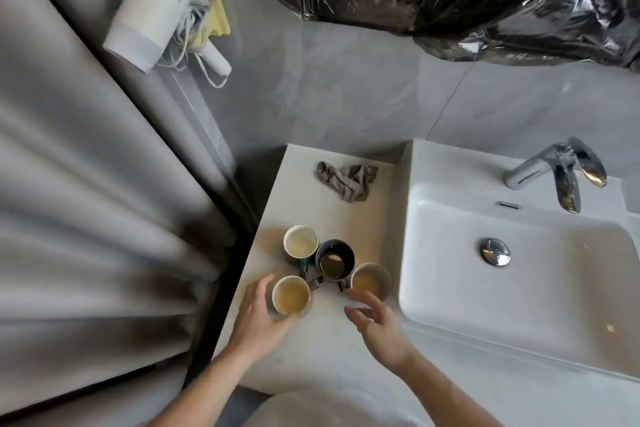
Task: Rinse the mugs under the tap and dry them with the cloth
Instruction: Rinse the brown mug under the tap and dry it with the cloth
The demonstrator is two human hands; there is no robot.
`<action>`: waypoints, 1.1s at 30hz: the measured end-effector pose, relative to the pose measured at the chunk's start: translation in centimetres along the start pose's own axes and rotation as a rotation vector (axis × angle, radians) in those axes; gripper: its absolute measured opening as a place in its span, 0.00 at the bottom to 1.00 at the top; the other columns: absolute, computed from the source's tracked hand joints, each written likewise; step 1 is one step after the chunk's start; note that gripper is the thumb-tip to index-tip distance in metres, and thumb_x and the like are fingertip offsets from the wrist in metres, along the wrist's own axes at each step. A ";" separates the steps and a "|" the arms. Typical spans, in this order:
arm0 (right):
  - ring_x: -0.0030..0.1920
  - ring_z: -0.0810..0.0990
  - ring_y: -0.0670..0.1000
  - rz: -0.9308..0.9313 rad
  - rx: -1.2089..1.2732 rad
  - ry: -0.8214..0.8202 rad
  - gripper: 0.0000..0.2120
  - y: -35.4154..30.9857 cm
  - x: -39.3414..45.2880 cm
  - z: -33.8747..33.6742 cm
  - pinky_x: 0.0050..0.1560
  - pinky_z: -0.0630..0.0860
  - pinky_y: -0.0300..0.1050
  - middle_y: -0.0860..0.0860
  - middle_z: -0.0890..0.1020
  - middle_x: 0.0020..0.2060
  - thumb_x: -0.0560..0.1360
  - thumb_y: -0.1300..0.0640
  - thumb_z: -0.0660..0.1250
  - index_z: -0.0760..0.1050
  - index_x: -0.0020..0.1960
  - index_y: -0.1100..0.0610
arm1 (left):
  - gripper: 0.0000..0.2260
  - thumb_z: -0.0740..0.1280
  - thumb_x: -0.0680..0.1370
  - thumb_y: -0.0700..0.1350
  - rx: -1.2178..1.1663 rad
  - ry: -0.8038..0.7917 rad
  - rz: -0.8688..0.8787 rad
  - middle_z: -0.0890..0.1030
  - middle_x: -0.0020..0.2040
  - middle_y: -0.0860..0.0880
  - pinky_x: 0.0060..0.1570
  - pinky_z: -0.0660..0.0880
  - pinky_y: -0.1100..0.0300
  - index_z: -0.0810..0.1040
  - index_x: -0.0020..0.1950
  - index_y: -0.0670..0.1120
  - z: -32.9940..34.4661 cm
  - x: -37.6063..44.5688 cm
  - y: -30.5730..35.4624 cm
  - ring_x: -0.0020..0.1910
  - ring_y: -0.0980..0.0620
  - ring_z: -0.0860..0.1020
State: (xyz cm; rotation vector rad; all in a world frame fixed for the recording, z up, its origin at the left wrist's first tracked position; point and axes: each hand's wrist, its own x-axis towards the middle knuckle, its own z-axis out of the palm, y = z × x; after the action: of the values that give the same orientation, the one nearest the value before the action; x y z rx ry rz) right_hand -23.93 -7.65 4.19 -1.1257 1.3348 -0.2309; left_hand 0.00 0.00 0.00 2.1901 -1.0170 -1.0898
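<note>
Head cam: my left hand [258, 314] curls round the front mug [291, 295]. Right hand [375, 321] hovers loose, fingers spread, holding nothing, beside another mug [370, 281].

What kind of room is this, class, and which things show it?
Probably a bathroom: a white basin with a chrome tap, a hairdryer on the wall, and grey wall tiles.

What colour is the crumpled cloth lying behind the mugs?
Grey-brown, mottled; the cloth shows in the head view.
</note>
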 end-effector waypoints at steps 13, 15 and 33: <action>0.58 0.79 0.37 -0.050 -0.115 0.029 0.13 -0.6 -2.3 -1.2 0.42 0.75 0.26 0.38 0.80 0.62 0.82 0.50 0.67 0.76 0.66 0.41 | 0.31 0.80 0.61 0.61 0.183 0.035 0.143 0.77 0.58 0.63 0.50 0.75 0.62 0.74 0.61 0.62 1.0 -0.5 1.8 0.57 0.57 0.78; 0.56 0.79 0.33 -0.096 -0.100 0.035 0.12 -0.8 -3.4 -1.7 0.44 0.76 0.26 0.34 0.80 0.61 0.82 0.49 0.68 0.76 0.64 0.37 | 0.34 0.79 0.58 0.62 0.188 0.008 0.192 0.76 0.58 0.65 0.49 0.75 0.63 0.73 0.63 0.64 0.4 -2.2 3.0 0.57 0.58 0.78; 0.40 0.75 0.50 -0.454 0.115 0.230 0.14 -0.4 -12.3 -23.7 0.45 0.79 0.44 0.49 0.75 0.34 0.78 0.50 0.61 0.70 0.39 0.59 | 0.32 0.80 0.59 0.58 -0.056 -0.230 0.644 0.82 0.53 0.64 0.46 0.77 0.70 0.74 0.61 0.65 12.4 -12.2 29.7 0.50 0.60 0.81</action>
State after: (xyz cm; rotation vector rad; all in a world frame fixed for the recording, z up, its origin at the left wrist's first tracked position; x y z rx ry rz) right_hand -47.39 -11.26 16.46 -1.3229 1.2303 -0.7793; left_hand -27.05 -9.40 19.04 1.5280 -1.6175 -1.0415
